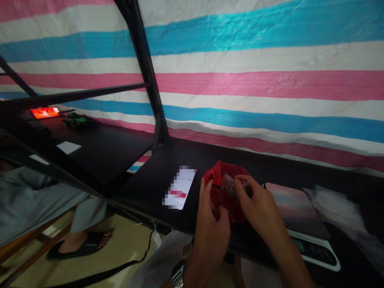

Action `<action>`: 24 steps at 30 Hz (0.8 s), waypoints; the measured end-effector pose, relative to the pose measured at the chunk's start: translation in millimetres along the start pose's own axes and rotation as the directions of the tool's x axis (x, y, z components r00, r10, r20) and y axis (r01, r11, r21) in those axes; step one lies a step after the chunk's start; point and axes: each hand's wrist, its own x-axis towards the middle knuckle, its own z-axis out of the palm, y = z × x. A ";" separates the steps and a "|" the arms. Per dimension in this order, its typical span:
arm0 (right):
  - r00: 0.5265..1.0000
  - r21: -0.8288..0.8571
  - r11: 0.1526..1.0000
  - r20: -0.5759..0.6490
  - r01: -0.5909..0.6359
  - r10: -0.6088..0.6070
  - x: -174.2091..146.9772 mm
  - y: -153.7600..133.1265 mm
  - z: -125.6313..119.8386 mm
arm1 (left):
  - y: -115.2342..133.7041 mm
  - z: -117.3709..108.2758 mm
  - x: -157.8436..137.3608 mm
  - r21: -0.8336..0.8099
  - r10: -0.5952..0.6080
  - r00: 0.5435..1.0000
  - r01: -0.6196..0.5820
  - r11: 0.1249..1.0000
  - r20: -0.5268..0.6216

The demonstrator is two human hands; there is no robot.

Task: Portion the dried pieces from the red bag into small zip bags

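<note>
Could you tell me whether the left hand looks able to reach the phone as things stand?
Probably yes: the phone lies left of the left hand with nothing visible between, but that hand may need to release the red bag.

Black table (186,154) under phone (184,186), scale (303,220), clear plastic bags (337,210)

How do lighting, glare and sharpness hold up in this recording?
Head view: dim overall, with glare on the striped sheet; the far screen glows red-orange against dark surroundings. Head view: contents of the red bag look soft and hard to identify; clear plastic bags blur together; pixelation hides part of the phone.
</note>
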 end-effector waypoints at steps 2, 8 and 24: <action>1.000 -0.012 1.000 -0.022 -0.006 0.006 2.1 2.0 1.7 | 3.8 -3.5 4.4 0.094 0.024 1.000 -0.025 0.995 0.010; 0.999 0.114 0.992 0.001 0.048 -0.048 10.3 12.4 5.5 | 0.0 -7.8 18.4 0.586 0.138 0.973 -0.221 0.779 0.184; 0.995 0.234 0.967 0.011 0.097 -0.103 15.2 25.9 8.8 | -3.6 -1.6 38.8 0.748 0.046 0.990 -0.132 0.650 0.135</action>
